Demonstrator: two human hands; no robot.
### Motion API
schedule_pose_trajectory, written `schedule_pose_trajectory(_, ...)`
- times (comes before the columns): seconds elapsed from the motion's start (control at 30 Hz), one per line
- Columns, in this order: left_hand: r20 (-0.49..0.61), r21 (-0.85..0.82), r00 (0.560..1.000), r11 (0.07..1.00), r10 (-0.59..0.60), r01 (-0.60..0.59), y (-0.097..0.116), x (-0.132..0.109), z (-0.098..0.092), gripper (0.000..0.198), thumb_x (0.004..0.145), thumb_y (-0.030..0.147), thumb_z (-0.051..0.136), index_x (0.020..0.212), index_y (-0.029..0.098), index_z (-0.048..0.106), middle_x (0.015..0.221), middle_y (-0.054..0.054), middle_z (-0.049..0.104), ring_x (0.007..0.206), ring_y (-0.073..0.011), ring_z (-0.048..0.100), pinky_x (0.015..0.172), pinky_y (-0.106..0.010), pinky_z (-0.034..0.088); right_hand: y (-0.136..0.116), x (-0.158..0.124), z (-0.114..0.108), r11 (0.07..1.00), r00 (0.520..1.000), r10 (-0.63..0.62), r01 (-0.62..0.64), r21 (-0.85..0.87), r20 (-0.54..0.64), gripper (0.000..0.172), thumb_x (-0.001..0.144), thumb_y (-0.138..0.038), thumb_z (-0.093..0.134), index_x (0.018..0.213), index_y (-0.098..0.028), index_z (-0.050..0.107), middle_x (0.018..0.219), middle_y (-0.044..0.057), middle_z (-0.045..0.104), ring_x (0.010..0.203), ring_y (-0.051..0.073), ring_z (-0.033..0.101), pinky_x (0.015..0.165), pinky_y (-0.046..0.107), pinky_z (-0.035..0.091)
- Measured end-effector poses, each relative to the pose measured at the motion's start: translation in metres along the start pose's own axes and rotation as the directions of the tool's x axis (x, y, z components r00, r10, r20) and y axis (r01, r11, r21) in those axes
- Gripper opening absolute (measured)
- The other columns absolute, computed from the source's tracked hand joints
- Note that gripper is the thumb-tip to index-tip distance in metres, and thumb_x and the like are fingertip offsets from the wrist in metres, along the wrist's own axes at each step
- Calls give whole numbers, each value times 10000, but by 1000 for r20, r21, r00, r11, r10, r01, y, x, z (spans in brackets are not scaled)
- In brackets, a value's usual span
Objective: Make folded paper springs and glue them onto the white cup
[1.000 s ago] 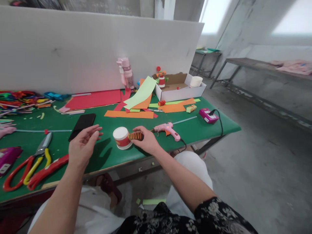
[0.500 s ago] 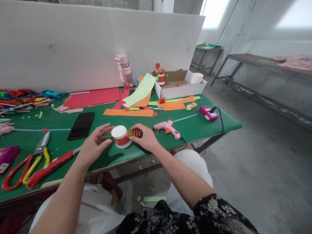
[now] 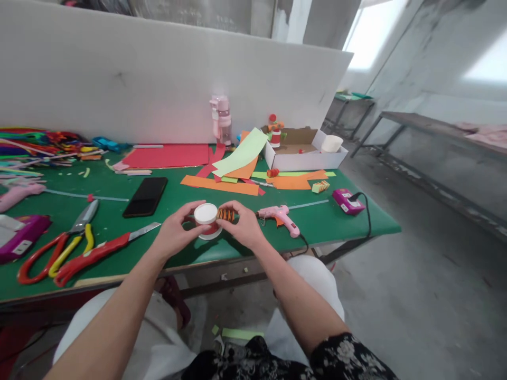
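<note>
A white paper cup with a red band (image 3: 206, 215) stands upside down near the front edge of the green table. My left hand (image 3: 180, 228) grips its left side, thumb across the front. On the cup's right side my right hand (image 3: 242, 226) holds a folded orange-and-dark paper strip (image 3: 226, 214) by its outer end, the inner end against the cup. Part of the strip is hidden behind my fingers. Just right of that hand lies a pink hot glue gun (image 3: 279, 216) with a glue stick in its back.
Left are a black phone (image 3: 146, 197), scissors (image 3: 75, 232) and a red-handled cutting tool (image 3: 99, 254). Behind lie paper strips (image 3: 222, 184), a pink bottle (image 3: 222, 120) and a white box (image 3: 307, 160) with a small figure. A purple power block (image 3: 348, 201) sits right.
My left hand has closed onto the cup from beside it. My right hand still presses the folded strip to the cup. The whole view has shifted a little.
</note>
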State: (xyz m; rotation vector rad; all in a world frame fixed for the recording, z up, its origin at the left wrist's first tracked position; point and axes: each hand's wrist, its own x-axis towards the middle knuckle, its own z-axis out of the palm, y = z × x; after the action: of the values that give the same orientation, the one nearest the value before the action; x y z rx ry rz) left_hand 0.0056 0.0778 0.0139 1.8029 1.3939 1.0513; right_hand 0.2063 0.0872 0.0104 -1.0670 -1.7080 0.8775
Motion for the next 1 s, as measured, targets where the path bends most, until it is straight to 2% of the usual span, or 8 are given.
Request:
schedule_pose_trajectory(0.4, -6, -31, 998, 998, 55, -55, -3, 5, 3, 635, 708, 537, 707, 1249, 219, 615, 1362, -110, 641, 1175, -298, 635, 900, -407, 569, 2, 4, 0, 996, 997, 64, -67, 59, 49, 267, 742, -349, 702, 962, -220, 622, 1001, 36, 704, 947, 216, 643, 915, 380, 498)
schedule_pose_trajectory(0.57, 15, -25, 999, 999, 49, -48, -2, 3, 2, 646, 714, 519, 709, 1271, 211, 597, 1396, -115, 619, 1186, -295, 631, 927, -413, 559, 0, 2, -5, 975, 993, 119, -118, 186, 9, 342, 704, -345, 748, 988, -213, 614, 1019, 43, 686, 975, 212, 640, 942, 381, 494)
schedule_pose_trajectory(0.67, 13, -20, 998, 998, 55, -55, -3, 2, -1, 677, 717, 510, 709, 1311, 218, 569, 1400, -120, 616, 1163, -287, 644, 952, -429, 546, -1, -1, -15, 896, 978, 204, -204, 395, 42, 358, 689, -354, 790, 981, -224, 627, 990, 28, 686, 941, 191, 639, 920, 361, 507)
schedule_pose_trajectory(0.8, -15, -13, 997, 997, 74, -75, -5, 3, -7, 667, 796, 541, 638, 1370, 224, 516, 1374, -133, 636, 1202, -282, 626, 986, -449, 522, -3, -9, -25, 658, 953, 251, -297, 692, 170, 422, 665, -400, 851, 1010, -249, 660, 970, 9, 697, 918, 169, 655, 953, 356, 509)
schedule_pose_trajectory(0.87, -31, -12, 996, 997, 81, -81, -6, 3, -10, 654, 822, 554, 607, 1376, 222, 507, 1375, -142, 632, 1208, -283, 621, 986, -457, 519, -5, -13, -29, 599, 947, 246, -317, 735, 208, 446, 643, -410, 879, 1011, -251, 683, 951, 6, 701, 906, 169, 663, 973, 369, 509)
schedule_pose_trajectory(1.0, -145, -5, 984, 994, 106, -108, 2, -1, -17, 604, 830, 556, 600, 1325, 212, 550, 1345, -149, 645, 1168, -287, 636, 973, -455, 526, -12, -21, -47, 575, 945, 258, -317, 754, 201, 432, 604, -403, 913, 950, -243, 709, 887, -4, 698, 839, 175, 680, 953, 400, 537)
